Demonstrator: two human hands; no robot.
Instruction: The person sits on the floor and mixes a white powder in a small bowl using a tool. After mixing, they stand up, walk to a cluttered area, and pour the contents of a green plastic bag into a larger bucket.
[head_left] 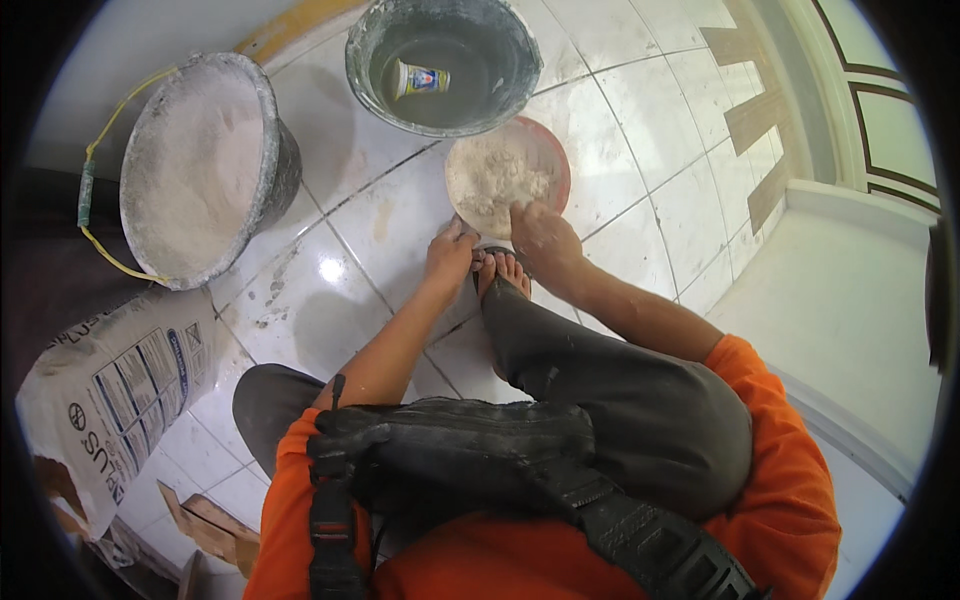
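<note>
A round, shallow bowl [562,165] with a reddish inner wall stands on the tiles just beyond my foot. Pale, lumpy powder [495,175] lies inside it. The fingers of my left hand [450,258] are closed at the bowl's near left rim, gripping its edge. Over the near right side of the powder, my right hand [545,240] is curled into a closed grip. What it holds, if anything, is hidden under the fingers.
Right behind the bowl stands a dark bucket [360,75] of cloudy water with a small printed cup [420,79] in it. To the left are a bucket [285,165] of pale powder and a printed sack [130,390]. Wood pieces [212,525] lie lower left.
</note>
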